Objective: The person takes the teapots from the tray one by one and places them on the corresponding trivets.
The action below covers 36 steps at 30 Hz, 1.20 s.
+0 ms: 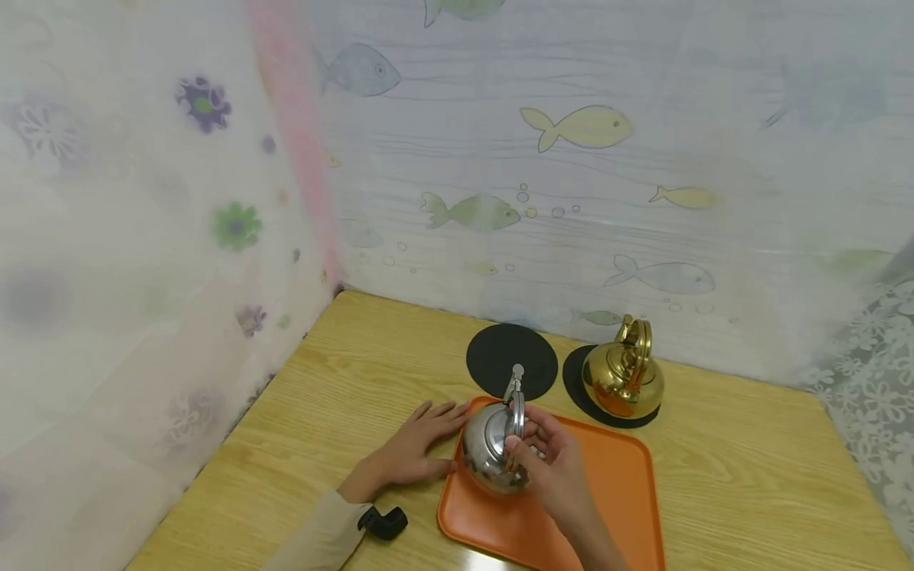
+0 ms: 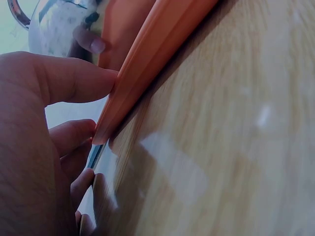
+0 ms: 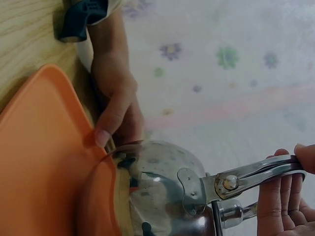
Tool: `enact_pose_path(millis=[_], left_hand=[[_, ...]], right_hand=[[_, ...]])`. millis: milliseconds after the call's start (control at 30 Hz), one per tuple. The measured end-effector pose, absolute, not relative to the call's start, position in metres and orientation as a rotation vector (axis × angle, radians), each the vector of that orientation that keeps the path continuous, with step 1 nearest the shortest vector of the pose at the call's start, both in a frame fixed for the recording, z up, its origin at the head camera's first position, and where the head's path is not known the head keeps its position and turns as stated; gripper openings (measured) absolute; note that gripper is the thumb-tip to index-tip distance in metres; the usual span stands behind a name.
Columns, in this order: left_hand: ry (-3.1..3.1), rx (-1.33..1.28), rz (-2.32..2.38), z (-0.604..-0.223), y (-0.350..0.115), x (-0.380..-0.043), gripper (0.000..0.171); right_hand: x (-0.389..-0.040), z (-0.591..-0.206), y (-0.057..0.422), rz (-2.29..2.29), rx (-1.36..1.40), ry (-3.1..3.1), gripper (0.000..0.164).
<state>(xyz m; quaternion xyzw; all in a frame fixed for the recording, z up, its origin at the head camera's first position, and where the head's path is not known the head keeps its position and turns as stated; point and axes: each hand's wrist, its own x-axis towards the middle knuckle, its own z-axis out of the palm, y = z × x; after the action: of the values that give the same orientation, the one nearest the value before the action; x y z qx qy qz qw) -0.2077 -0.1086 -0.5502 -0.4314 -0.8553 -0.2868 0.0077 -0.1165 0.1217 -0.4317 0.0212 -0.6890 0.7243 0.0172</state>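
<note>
A shiny silver kettle (image 1: 493, 448) is over the left part of an orange tray (image 1: 607, 476); whether its base touches the tray is hard to tell. My right hand (image 1: 560, 468) holds the kettle's raised metal handle, thumb on one side and fingers on the other. In the right wrist view, those fingers (image 3: 283, 201) pass beneath the handle (image 3: 256, 172). At the tray's left edge lies my left hand (image 1: 417, 444), fingers extended. Its thumb (image 2: 83, 81) and a fingertip touch the tray's rim (image 2: 142, 54) in the left wrist view.
Behind the tray lies a black round mat (image 1: 510, 353). A gold kettle (image 1: 624, 381) stands on a second black mat (image 1: 578, 373) to the right. The wooden table (image 1: 750, 476) meets patterned hangings (image 1: 457, 143) at the back and left.
</note>
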Motion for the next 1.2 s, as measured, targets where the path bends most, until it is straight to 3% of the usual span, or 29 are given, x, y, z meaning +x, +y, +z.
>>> enact_pose_path(millis=[1200], left_hand=[[-2.659,-1.373,-0.937,-0.551,-0.11,-0.209,0.073]], right_hand=[[-0.142,-0.415,0.155,2.042,0.143,-2.237,0.043]])
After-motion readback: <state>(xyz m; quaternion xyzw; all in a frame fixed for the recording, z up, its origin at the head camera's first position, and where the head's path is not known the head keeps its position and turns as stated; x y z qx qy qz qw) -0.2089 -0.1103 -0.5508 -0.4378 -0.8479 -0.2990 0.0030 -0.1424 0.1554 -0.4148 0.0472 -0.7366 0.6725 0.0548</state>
